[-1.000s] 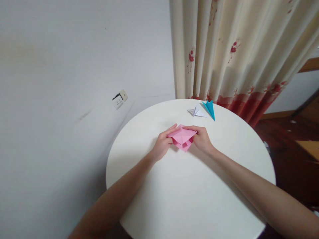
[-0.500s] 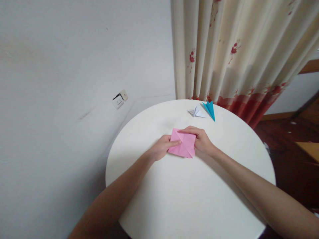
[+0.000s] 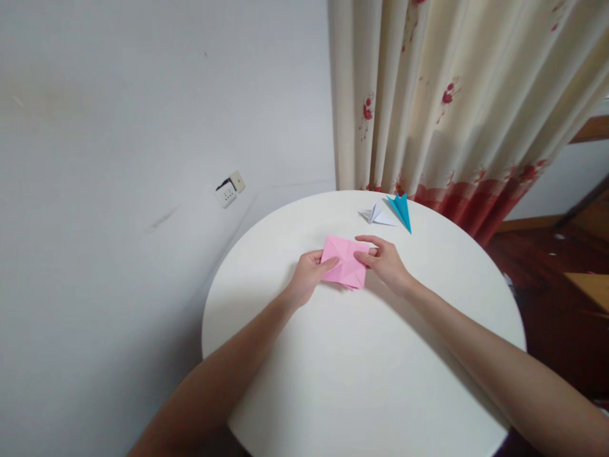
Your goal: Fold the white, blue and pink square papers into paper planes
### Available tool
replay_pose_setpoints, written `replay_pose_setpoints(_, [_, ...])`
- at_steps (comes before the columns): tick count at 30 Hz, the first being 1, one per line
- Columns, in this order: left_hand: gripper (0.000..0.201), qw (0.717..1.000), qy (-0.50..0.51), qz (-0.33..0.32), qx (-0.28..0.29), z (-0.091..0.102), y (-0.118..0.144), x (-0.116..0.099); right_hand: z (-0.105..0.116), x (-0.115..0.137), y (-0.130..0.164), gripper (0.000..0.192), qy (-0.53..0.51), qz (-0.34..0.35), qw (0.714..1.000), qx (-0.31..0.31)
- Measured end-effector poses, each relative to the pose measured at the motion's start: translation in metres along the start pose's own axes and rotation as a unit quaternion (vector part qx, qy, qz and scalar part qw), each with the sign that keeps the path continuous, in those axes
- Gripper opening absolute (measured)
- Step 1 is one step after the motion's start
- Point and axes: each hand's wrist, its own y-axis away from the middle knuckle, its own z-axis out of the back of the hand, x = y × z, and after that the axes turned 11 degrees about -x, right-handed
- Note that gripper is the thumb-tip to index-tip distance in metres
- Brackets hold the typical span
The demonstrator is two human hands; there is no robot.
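Note:
A square of pink folded paper (image 3: 346,270) with crossing creases is held above the white table, its layers slightly parted at the lower edge. My left hand (image 3: 309,271) grips its left side, thumb on top and the other fingers hidden beneath. On the right side, my right hand (image 3: 384,259) pinches the paper with its thumb on the upper face. The index finger of that hand sticks out past the far corner, and the remaining fingers are partly hidden under the paper.
Toward the far edge of the round white table (image 3: 366,374) lie a white folded paper piece (image 3: 378,216) and a blue paper plane (image 3: 402,211). A wall with a socket (image 3: 226,195) is on the left. A floral curtain (image 3: 442,114) hangs behind the table.
The pink paper has risen slightly and tilted. My right hand's fingers have come off its top face, and the right thumb now presses there instead. The left hand keeps its grip.

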Motion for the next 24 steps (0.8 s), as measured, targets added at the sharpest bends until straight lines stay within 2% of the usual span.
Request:
replay_pose_setpoints(5, [0.056,0.994,0.011,0.065,0.082,0.001,0.001,0.002,-0.003,-0.008,-0.004,0.048,-0.029,0.004,0.998,-0.062])
replay_pose_setpoints(8, [0.055,0.996,-0.005,0.063,0.064,0.002,0.0,0.005,-0.003,-0.008,-0.003,0.046,-0.037,-0.008,0.997,-0.063])
replay_pose_setpoints(13, [0.054,0.998,-0.004,0.047,0.041,0.002,-0.001,0.007,-0.003,-0.003,0.001,0.055,-0.034,-0.04,0.999,-0.01])
replay_pose_setpoints(18, [0.052,0.999,-0.002,0.045,0.029,0.001,-0.003,0.008,-0.003,-0.006,0.0,0.062,-0.017,-0.031,0.999,-0.036])
replay_pose_setpoints(24, [0.046,0.999,-0.013,0.04,0.013,0.002,-0.006,0.012,-0.004,-0.011,-0.005,0.048,-0.023,-0.027,0.998,-0.045])
